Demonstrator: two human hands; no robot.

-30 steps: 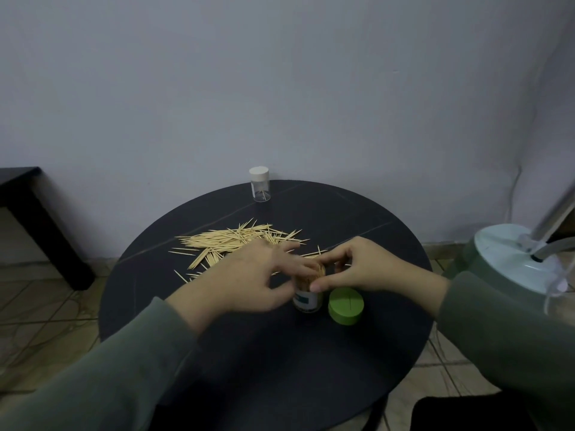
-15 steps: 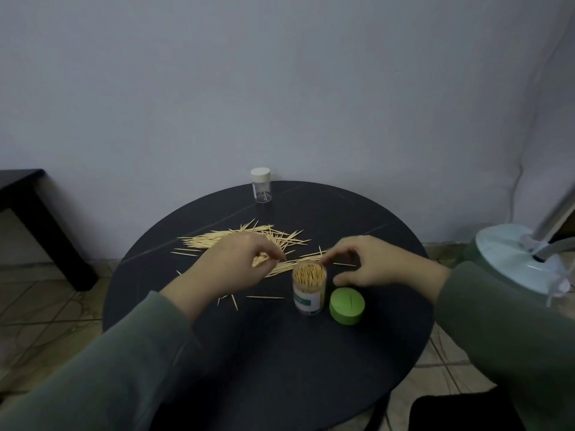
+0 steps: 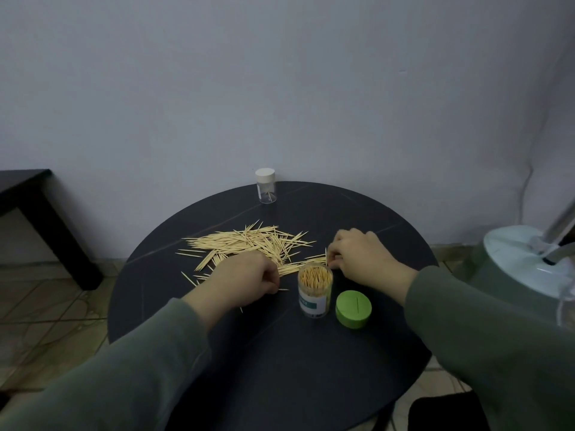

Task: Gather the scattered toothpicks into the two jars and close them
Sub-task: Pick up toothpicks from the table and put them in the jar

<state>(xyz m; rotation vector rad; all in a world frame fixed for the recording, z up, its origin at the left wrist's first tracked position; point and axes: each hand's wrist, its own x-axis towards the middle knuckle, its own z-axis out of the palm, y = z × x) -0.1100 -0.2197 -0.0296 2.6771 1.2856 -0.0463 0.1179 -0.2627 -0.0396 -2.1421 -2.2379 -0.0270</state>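
While the open toothpick jar [image 3: 315, 286] is standing nearly full toward the table's [image 3: 280, 368] right edge, its green lid [image 3: 353, 308] just beside it, both hands are picking from the scattered toothpicks [image 3: 249, 244] at the middle. Left hand [image 3: 245, 276] is curling onto strays; right hand [image 3: 361, 255] is pinching a few. Next they are needing aligning and dropping in. The label's writing is staying unreadable. A capped, almost empty jar [image 3: 265, 185] is waiting at the far edge.

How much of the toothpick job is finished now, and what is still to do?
Done: the open jar is packed nearly full. In hand: the left hand and the right hand each work at the loose toothpicks, fingers curled on the table. Left: most of the pile, the green lid lying beside its jar, and the almost empty small jar, white cap on.
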